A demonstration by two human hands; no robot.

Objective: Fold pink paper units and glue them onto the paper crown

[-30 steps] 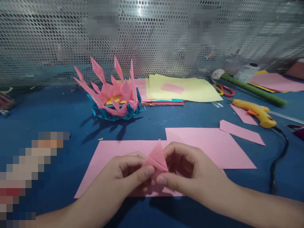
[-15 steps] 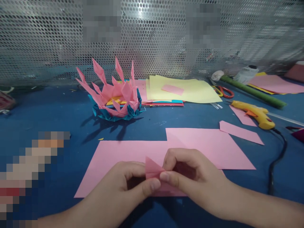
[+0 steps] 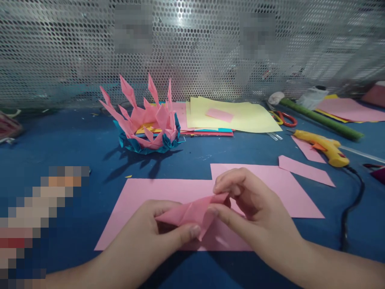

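Between my two hands is a small piece of folded pink paper (image 3: 189, 214), partly opened out, with creases and a point hanging down. My left hand (image 3: 159, 233) pinches its left side, the thumb across the front. On the right side, my right hand (image 3: 249, 208) grips the upper edge between thumb and fingers, some of them hidden behind the paper. Below and behind the hands lie flat pink sheets (image 3: 138, 200) on the blue table. Farther back stands a pink and blue folded-paper flower (image 3: 144, 128) with tall pointed pieces.
A yellow hot glue gun (image 3: 321, 146) with a black cord lies right, near pink paper strips (image 3: 306, 170). Behind are yellow sheets (image 3: 246, 116), scissors (image 3: 287, 119) and a green stem (image 3: 321, 118). A perforated metal panel (image 3: 192, 52) closes off the back. A blurred-out patch covers the left.
The folded pink paper has been spread from a small triangle into a wider, opened shape. My right hand has lifted slightly, drawing its edge up and to the right.
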